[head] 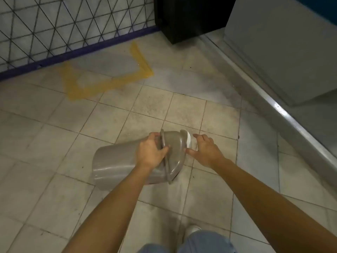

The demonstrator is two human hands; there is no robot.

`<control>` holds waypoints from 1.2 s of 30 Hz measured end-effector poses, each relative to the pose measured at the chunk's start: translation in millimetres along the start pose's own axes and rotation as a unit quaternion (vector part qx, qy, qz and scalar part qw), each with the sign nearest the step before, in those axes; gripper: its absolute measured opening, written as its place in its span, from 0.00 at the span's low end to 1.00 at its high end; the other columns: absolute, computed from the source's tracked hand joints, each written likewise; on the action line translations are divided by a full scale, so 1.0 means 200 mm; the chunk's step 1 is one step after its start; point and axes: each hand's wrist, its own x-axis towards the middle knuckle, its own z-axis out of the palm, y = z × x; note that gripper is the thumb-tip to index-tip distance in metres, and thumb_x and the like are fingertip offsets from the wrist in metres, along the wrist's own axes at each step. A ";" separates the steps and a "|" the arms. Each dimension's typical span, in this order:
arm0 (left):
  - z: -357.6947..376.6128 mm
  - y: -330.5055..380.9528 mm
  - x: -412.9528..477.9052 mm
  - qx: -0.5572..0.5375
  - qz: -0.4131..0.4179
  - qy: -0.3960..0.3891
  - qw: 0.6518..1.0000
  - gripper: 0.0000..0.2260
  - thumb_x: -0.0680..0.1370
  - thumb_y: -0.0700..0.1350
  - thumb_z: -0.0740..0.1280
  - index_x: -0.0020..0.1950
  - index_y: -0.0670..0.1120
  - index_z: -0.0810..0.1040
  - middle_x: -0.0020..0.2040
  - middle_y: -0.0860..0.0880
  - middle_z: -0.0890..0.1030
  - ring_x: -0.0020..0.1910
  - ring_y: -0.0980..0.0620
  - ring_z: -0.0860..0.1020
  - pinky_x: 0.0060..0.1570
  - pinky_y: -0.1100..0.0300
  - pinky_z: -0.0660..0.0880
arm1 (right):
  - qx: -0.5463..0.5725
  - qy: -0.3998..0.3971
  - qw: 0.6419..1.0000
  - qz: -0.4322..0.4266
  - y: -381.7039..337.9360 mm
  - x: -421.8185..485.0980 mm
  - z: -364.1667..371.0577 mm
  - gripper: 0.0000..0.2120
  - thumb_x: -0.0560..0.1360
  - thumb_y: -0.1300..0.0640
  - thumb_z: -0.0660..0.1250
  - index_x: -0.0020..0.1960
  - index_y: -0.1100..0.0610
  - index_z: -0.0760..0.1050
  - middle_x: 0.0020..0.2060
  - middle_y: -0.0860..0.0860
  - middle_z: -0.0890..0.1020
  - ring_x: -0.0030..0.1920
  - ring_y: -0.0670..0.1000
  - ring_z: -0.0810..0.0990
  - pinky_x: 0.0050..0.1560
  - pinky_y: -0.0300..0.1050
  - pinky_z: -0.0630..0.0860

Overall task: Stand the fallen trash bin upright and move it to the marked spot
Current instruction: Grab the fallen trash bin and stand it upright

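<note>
A grey-brown plastic trash bin (116, 161) lies on its side on the tiled floor, its bottom to the left and its domed lid to the right. My left hand (150, 152) grips the rim where the lid meets the body. My right hand (205, 150) hovers with fingers spread beside the lid's white flap, its thumb close to the lid; I cannot tell if it touches. The marked spot (109, 83), a yellow-outlined patch on the floor, lies farther away to the upper left, against the wall.
A wire mesh panel (54, 30) with a purple base runs along the far left. A black cabinet (186, 19) stands at the back. A metal threshold rail (273, 106) and a grey door bound the right side. My knee and shoe show at the bottom.
</note>
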 end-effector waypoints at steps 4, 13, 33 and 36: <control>0.10 -0.09 0.07 -0.010 -0.001 0.005 1.000 0.24 0.69 0.53 0.73 0.62 0.49 0.73 0.45 0.51 0.81 0.46 0.52 0.79 0.44 0.60 0.75 | 0.023 -0.017 0.999 0.032 0.04 0.08 0.13 0.39 0.74 0.38 0.61 0.75 0.58 0.53 0.72 0.57 0.63 0.70 0.58 0.62 0.66 0.54 0.63; 0.19 -0.13 0.12 -0.002 0.007 -0.012 1.000 0.24 0.69 0.50 0.72 0.63 0.48 0.73 0.42 0.49 0.81 0.45 0.49 0.79 0.45 0.55 0.76 | 0.055 -0.019 0.998 0.020 0.03 0.16 0.27 0.39 0.74 0.36 0.57 0.76 0.57 0.51 0.72 0.57 0.62 0.72 0.58 0.60 0.68 0.55 0.61; 0.03 -0.13 0.08 -0.156 -0.022 0.021 0.987 0.19 0.72 0.43 0.68 0.62 0.46 0.69 0.34 0.52 0.74 0.35 0.53 0.76 0.36 0.56 0.75 | 0.124 -0.015 0.992 -0.002 0.05 0.07 0.23 0.26 0.79 0.50 0.55 0.75 0.54 0.55 0.75 0.56 0.60 0.74 0.55 0.58 0.72 0.50 0.56; -0.05 -0.12 0.07 -0.199 -0.032 0.025 0.979 0.18 0.72 0.43 0.68 0.61 0.47 0.69 0.36 0.50 0.74 0.38 0.49 0.78 0.44 0.45 0.79 | 0.134 -0.026 0.990 0.042 0.04 0.07 0.22 0.34 0.77 0.52 0.61 0.76 0.57 0.48 0.76 0.57 0.56 0.74 0.57 0.58 0.72 0.50 0.57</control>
